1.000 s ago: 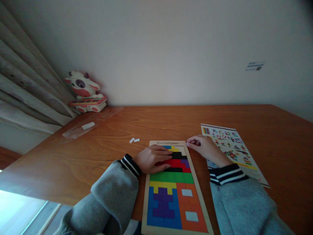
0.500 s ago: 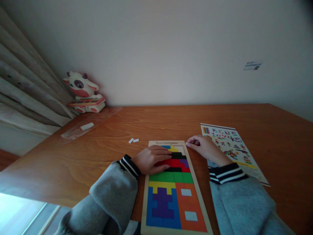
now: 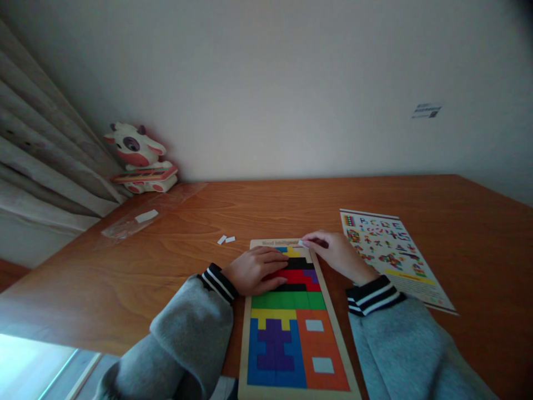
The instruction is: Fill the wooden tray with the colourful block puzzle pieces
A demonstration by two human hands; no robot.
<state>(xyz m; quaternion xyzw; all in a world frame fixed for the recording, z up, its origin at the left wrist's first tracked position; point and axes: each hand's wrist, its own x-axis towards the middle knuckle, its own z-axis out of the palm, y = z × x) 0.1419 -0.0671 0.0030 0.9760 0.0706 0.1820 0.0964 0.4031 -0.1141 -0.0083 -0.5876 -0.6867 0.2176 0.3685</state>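
A wooden puzzle board (image 3: 355,383) with a pale frame lies lengthwise in front of me, mostly filled with coloured block pieces. My left hand (image 3: 258,271) lies flat across the upper left of the board, fingers stretched over the red and black pieces (image 3: 297,263). At the top right corner, my right hand (image 3: 328,249) pinches a small white puzzle piece (image 3: 302,243) between thumb and forefinger, just over the frame. White pieces sit among the orange ones (image 3: 307,344) lower down. Two small white pieces (image 3: 226,239) lie on the table beyond the board's left edge.
A printed pattern sheet (image 3: 416,272) lies on the wooden table (image 3: 266,211), partly under my right forearm. At the back left stand a toy cow with a keyboard (image 3: 141,158) and a clear plastic wrapper (image 3: 125,225). A curtain (image 3: 45,150) hangs at the left.
My right hand has moved left from beside the board to its top right corner, and a white piece now shows in its fingers. My left hand stays on the board.
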